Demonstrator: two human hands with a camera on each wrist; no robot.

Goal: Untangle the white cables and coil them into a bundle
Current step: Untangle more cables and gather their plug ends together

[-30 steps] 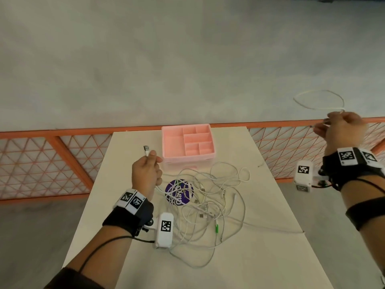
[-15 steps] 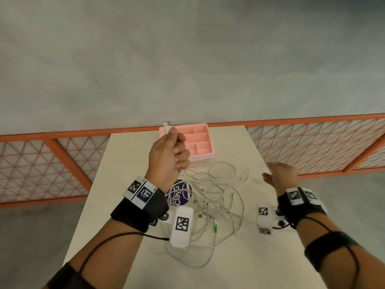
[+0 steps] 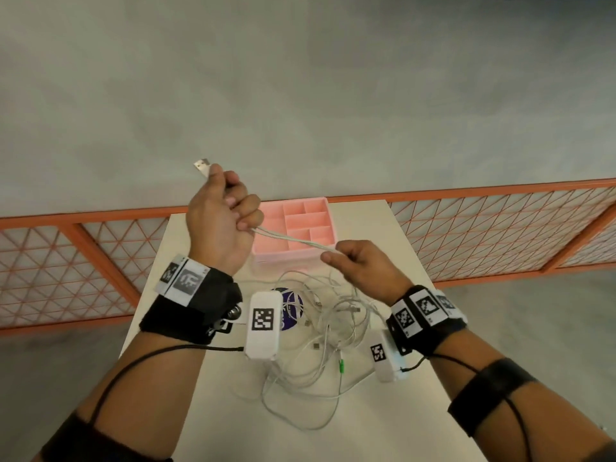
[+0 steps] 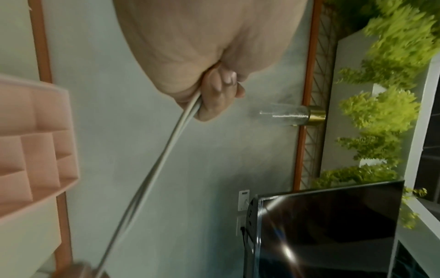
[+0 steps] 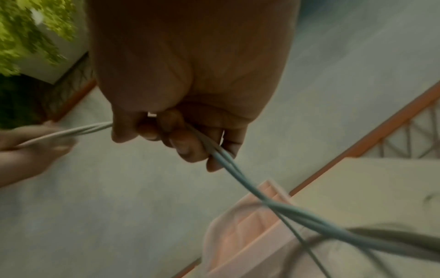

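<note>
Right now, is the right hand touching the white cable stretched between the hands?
Touching. The right wrist view shows the right hand with fingers curled round the white cable.

A home terrace: orange railing (image 3: 500,225), green hedge (image 4: 381,112), television (image 4: 328,225) indoors

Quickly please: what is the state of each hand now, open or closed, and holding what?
Left hand: closed, gripping the white cable near its USB plug.
Right hand: closed, fingers curled around the same white cable.

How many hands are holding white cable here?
2. The left hand grips the white cable below its USB plug; the right hand pinches it above the table.
</note>
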